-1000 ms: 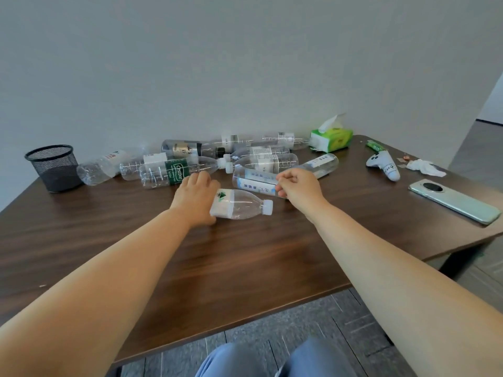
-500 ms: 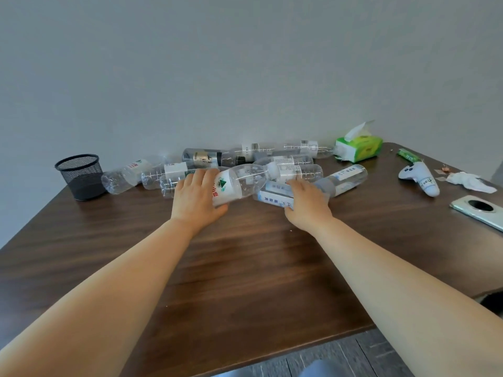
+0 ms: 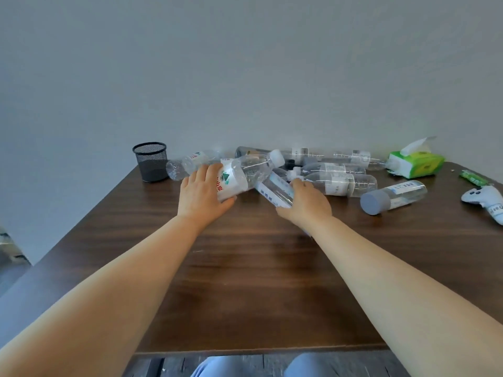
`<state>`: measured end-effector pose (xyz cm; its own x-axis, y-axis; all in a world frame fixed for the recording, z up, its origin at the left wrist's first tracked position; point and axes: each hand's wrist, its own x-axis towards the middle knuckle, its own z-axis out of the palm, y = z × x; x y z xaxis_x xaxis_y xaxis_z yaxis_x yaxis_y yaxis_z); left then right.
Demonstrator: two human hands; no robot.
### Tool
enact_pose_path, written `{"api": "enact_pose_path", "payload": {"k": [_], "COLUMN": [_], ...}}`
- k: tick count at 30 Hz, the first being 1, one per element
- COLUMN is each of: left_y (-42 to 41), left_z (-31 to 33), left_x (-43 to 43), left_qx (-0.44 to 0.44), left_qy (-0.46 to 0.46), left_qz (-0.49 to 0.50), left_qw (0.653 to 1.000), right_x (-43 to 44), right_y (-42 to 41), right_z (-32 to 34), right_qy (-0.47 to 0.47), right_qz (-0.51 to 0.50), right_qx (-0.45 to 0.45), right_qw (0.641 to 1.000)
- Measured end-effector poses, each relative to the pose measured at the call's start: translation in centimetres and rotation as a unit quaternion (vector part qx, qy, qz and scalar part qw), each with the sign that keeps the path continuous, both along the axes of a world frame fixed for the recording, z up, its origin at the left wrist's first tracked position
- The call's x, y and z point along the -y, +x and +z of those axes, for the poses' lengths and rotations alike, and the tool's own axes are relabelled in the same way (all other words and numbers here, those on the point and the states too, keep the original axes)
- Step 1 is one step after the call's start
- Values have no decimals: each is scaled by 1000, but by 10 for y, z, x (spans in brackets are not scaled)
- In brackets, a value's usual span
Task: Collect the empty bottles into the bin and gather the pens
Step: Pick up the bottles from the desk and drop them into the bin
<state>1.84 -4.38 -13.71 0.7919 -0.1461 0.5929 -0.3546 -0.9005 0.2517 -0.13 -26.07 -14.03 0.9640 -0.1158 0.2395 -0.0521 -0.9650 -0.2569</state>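
Note:
My left hand [image 3: 202, 193] grips a clear bottle with a green-and-white label and white cap [image 3: 246, 171], lifted and tilted up to the right. Around a second clear bottle with a blue-and-white label [image 3: 275, 190], my right hand [image 3: 306, 204] is closed; that bottle slants up to the left. Several more empty bottles [image 3: 337, 180] lie in a heap along the wall behind both hands. One with a grey cap [image 3: 392, 195] lies apart on the right. No pens are visible.
A black mesh cup [image 3: 151, 161] stands at the back left of the brown table [image 3: 245, 281]. A green tissue pack [image 3: 415, 164], a green wrapper [image 3: 475, 179] and a white plush toy [image 3: 487, 200] lie at the right.
Both hands have lifted their bottles off the table. The left bottle rose and tilted cap-up; the right bottle swung upright-ish toward the left. The view shifted, and the phone left the frame.

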Motion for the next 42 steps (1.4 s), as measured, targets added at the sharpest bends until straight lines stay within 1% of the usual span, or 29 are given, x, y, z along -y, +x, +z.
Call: {"api": "enact_pose_path", "payload": {"k": [2, 4, 6, 7, 8, 10, 12, 14, 16, 18, 20, 22, 25, 28, 30, 32, 34, 39, 40, 42], "left_y": [-6, -11, -18, -23, -28, -44, -62, -82, -101, -116, -125, -126, -116, -99, -91, -90, -95, -118, -121, -127], "left_z": [5, 8, 9, 9, 9, 8, 7, 5, 0, -11, -28, -48, -78, -104, -115, -120, -120, -113, -111, -106], "left_x": [-30, -66, -107, -129, -152, -198, -244, -288, -329, -363, -389, -406, -427, -439, -442, -445, -451, -468, -470, -471], "left_qx": [4, 5, -6, -12, -16, -12, -6, -6, -14, -40, -88, -143, -230, -304, -332, -322, -293, -239, -232, -225], "left_qy": [-17, -35, -63, -81, -97, -112, -116, -124, -143, -171, -180, -180, -175, -226, -228, -224, -223, -203, -201, -195], "left_qz": [19, 43, 76, 95, 114, 155, 199, 248, 299, 333, 357, 374, 385, 334, 304, 296, 302, 323, 327, 329], "left_qw": [1000, 998, 995, 992, 989, 981, 973, 961, 943, 926, 912, 899, 876, 863, 863, 871, 879, 893, 894, 896], "right_x": [-37, -78, -124, -149, -175, -228, -282, -333, -379, -415, -443, -461, -484, -500, -507, -514, -522, -535, -534, -532], "right_y": [5, 13, 23, 26, 30, 33, 27, 20, 14, 9, 6, 7, 10, 16, 19, 22, 23, 18, 18, 19], "right_z": [10, 15, 17, 18, 17, 16, 15, 10, 3, -4, -12, -18, -26, -35, -39, -44, -51, -57, -56, -55], "right_qy": [34, 92, 165, 210, 270, 403, 476, 509, 549, 582, 603, 617, 608, 600, 589, 566, 542, 486, 464, 425], "right_qz": [39, 73, 114, 133, 153, 190, 229, 250, 259, 255, 239, 223, 205, 186, 168, 152, 141, 135, 139, 158], "right_qx": [14, 22, 6, -21, -62, -160, -233, -271, -291, -297, -299, -297, -302, -310, -317, -328, -346, -404, -413, -403], "right_qw": [999, 993, 980, 968, 949, 881, 817, 778, 740, 713, 700, 694, 705, 713, 724, 741, 753, 764, 771, 795]}}
